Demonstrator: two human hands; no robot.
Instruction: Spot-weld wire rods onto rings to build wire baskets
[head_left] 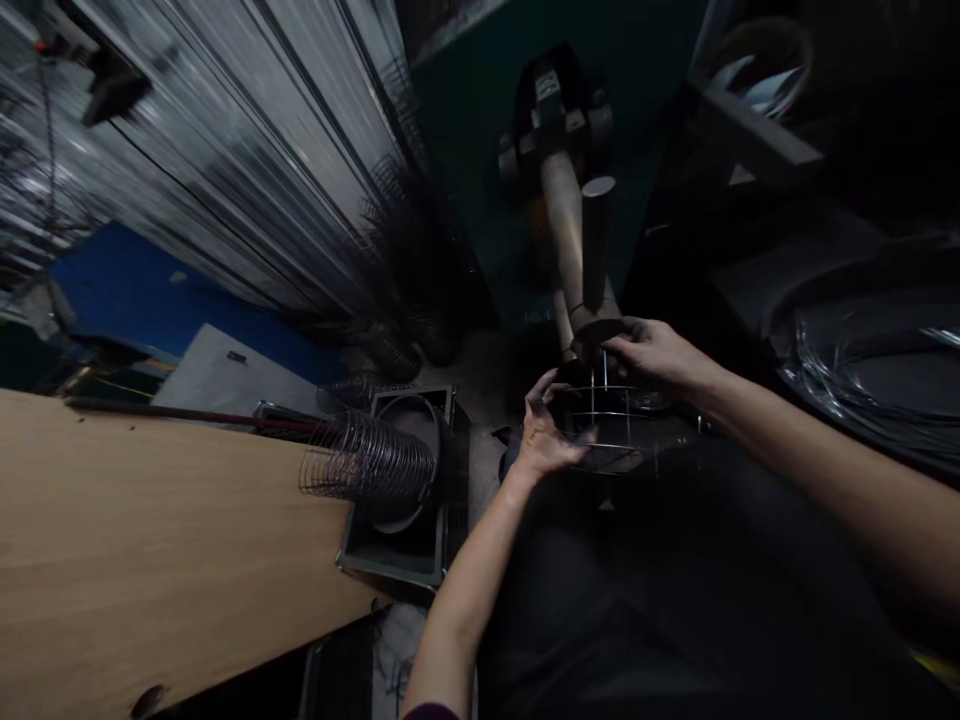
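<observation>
A small round wire cage (pixel 611 415) of thin shiny rods is in front of my body, under the end of a machine arm. My left hand (pixel 546 432) is curved around its left side, with the thumb along the lower ring and the fingers at the upper left. My right hand (pixel 660 352) is closed in a pinch at the top of the cage's upright wires, close to a dark round plate (pixel 602 330) on the machine. The exact spot between the right fingertips is hidden. Above stands a thick metal cylinder (pixel 596 240) beside the pale machine arm (pixel 562 210).
To the left, many wire rings (pixel 367 455) hang on a rod (pixel 202 415) above a dark metal frame (pixel 394 570). A wooden board (pixel 150 540) and a blue panel (pixel 172 300) lie further left. At right is a coil of wire (pixel 862 390).
</observation>
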